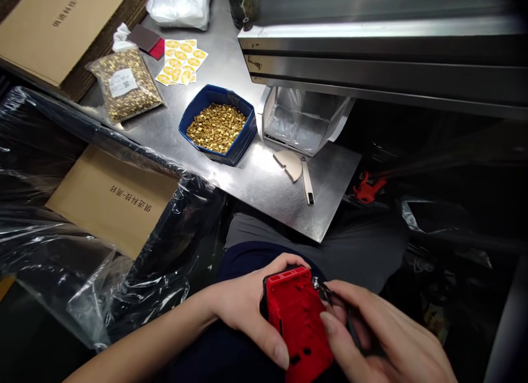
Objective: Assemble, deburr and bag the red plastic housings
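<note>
My left hand point(256, 300) is wrapped round a red plastic housing point(295, 311) with a black outer edge, held above my lap. Its hollow inner side faces up, with ribs and small dark openings. At the housing's right edge, my right hand point(379, 328) pinches a small shiny metal tool point(319, 288); most of it is hidden by the fingers, so its kind does not show. The tool's tip is close to the upper right rim, and whether it touches cannot be made out.
On the metal table point(268, 201) stand a blue bin point(247, 133) of small brass parts and a white bin point(268, 114) lined with plastic. Near them lie a bagged batch of brass parts point(136, 100), yellow stickers point(179, 61) and a white-handled knife point(307, 179). A metal beam point(371, 70) overhangs the right.
</note>
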### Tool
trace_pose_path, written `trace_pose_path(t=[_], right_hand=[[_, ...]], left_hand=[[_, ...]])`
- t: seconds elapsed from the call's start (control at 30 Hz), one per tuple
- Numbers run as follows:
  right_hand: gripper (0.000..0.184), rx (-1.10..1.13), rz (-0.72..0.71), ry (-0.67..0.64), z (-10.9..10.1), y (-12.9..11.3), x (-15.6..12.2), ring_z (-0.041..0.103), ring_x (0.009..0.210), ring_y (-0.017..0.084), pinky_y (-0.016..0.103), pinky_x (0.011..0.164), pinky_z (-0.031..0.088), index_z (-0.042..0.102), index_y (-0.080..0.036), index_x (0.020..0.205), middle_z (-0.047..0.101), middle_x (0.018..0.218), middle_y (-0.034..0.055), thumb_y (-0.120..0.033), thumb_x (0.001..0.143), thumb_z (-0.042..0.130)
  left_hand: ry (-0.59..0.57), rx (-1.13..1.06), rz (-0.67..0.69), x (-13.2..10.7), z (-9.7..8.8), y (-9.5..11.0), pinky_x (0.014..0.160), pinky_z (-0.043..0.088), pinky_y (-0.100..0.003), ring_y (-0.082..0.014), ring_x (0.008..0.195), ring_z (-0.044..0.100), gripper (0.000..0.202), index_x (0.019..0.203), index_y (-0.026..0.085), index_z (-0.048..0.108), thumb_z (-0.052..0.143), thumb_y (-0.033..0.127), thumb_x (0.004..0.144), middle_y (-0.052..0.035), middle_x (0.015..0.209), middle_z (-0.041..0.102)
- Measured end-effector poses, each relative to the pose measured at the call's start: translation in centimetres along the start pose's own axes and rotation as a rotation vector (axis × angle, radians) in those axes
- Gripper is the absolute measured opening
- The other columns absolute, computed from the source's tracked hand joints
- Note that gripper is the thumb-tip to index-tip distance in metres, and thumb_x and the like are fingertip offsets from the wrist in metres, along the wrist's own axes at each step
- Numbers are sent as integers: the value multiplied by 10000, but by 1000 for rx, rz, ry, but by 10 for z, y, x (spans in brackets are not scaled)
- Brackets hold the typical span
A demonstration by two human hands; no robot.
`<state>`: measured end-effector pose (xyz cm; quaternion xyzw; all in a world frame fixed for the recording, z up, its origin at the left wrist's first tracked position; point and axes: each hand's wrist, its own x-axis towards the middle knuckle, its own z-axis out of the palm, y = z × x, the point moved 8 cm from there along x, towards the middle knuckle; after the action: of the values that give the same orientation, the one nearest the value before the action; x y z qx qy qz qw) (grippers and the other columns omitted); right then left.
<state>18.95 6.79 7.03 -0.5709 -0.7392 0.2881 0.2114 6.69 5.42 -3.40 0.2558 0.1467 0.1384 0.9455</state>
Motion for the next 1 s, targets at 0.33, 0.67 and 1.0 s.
trace_pose_path(t=[0.33, 0.67, 1.0], right_hand=[[307, 100, 569, 239, 6, 103, -14, 687, 746, 128, 196, 653, 558, 657, -304, 1182, 726, 928, -7, -447, 911, 679], [317, -35, 533, 208, 50, 172, 7, 627, 670, 190, 297, 656, 488, 643, -182, 1034, 671, 775, 41, -475, 928, 579], [236, -10, 537, 151, 36, 164, 13, 650, 706, 176, 287, 677, 495, 653, -204, 1065, 707, 843, 33, -394, 928, 619]], left_hand=[[122, 126, -6, -11, -4, 6, 1031, 457, -519, -346, 1198, 613, 1160, 1461, 300, 206, 965, 311, 584, -170, 1355, 563], [119, 160, 0, -8, -2, 6, 1007, 477, -486, -325, 1163, 623, 1185, 1506, 292, 182, 946, 405, 608, -168, 1329, 572], [148, 153, -21, -5, -4, 5, 1031, 456, -504, -338, 1186, 613, 1190, 1481, 274, 184, 961, 350, 583, -184, 1347, 557]])
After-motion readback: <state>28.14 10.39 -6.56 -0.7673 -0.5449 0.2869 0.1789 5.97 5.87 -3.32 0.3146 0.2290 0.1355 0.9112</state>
